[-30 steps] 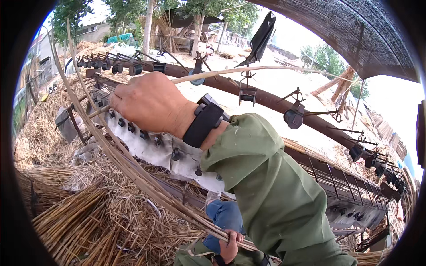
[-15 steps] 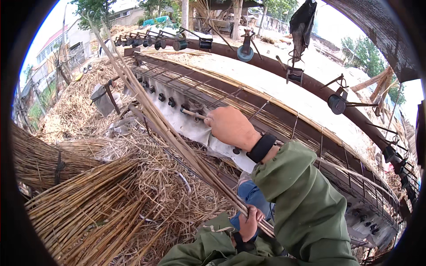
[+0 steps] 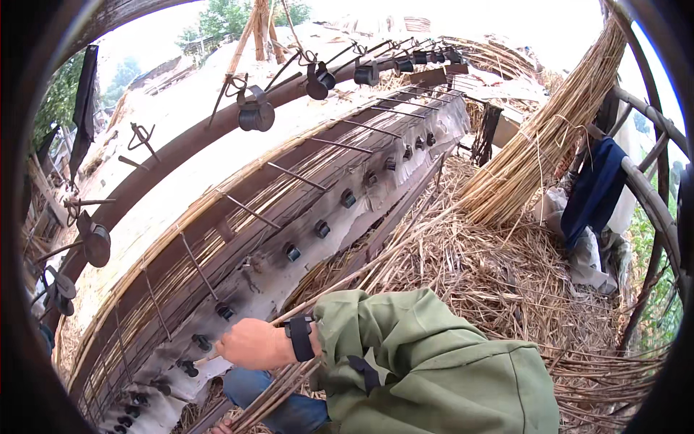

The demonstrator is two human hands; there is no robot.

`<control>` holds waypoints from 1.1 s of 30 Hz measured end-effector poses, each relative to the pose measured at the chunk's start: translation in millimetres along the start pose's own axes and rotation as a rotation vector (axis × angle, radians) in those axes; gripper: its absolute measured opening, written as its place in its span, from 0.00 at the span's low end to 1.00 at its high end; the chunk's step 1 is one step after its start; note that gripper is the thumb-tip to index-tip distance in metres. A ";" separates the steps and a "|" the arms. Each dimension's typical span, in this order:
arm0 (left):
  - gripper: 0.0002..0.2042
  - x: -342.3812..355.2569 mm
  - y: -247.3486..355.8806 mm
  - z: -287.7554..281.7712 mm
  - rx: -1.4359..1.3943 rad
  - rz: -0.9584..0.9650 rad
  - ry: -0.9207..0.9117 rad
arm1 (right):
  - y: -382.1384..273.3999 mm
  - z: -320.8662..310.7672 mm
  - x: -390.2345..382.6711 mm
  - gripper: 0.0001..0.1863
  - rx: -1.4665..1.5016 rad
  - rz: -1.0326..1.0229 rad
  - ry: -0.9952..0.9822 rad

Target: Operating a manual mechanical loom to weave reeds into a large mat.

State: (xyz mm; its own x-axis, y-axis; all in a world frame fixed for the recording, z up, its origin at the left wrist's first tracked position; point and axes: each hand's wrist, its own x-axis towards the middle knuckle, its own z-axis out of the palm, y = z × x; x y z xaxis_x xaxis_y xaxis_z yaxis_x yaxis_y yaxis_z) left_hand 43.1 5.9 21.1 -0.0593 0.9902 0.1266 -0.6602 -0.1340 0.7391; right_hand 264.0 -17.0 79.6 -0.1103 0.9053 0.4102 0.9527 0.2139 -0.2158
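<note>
My right hand (image 3: 249, 341) is closed on a thin reed (image 3: 210, 356), beside the black knobs (image 3: 202, 343) along a pale, crumpled sheet (image 3: 269, 275) on a long metal frame (image 3: 278, 155). Only a little of my left hand (image 3: 223, 427) shows at the lower edge, round several long reeds (image 3: 278, 390) that slant up beside my jeans-clad knee (image 3: 253, 394). Brown metal rods (image 3: 249, 211) stick out across a layer of lengthwise reeds (image 3: 184, 246) in the frame. Above, a curved pipe (image 3: 181, 152) carries several dark spools (image 3: 256, 116) on wire holders.
A tall bundle of straw (image 3: 535, 152) leans against wooden poles (image 3: 650, 195) at the right, with a navy cloth (image 3: 593, 188) draped there. Loose straw (image 3: 506, 282) covers the ground behind my arm. A dark strip of material (image 3: 85, 108) hangs at the upper left.
The view has swung to the right along the frame, bringing the straw bundle and poles into sight. My right hand has moved down along the sheet. My left hand stays low on the reeds.
</note>
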 end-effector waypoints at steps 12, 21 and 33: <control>0.18 -15.6 -39.1 11.2 -0.108 0.020 0.000 | 98.4 -67.0 41.8 0.08 -0.154 -0.348 0.159; 0.18 -16.8 -54.5 11.7 0.043 0.009 0.021 | 43.8 -24.5 63.1 0.08 0.007 -0.523 0.342; 0.14 -12.6 -62.9 1.6 0.155 0.036 -0.020 | 22.1 19.3 146.7 0.08 0.005 -0.515 0.432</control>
State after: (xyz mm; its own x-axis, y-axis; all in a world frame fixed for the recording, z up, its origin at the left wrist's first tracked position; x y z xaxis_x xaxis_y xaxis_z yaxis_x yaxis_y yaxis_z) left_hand 86.6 1.8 -25.9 -0.0649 0.9839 0.1666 -0.5343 -0.1753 0.8269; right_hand 263.4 127.6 117.9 -0.4258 0.4593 0.7796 0.8074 0.5817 0.0983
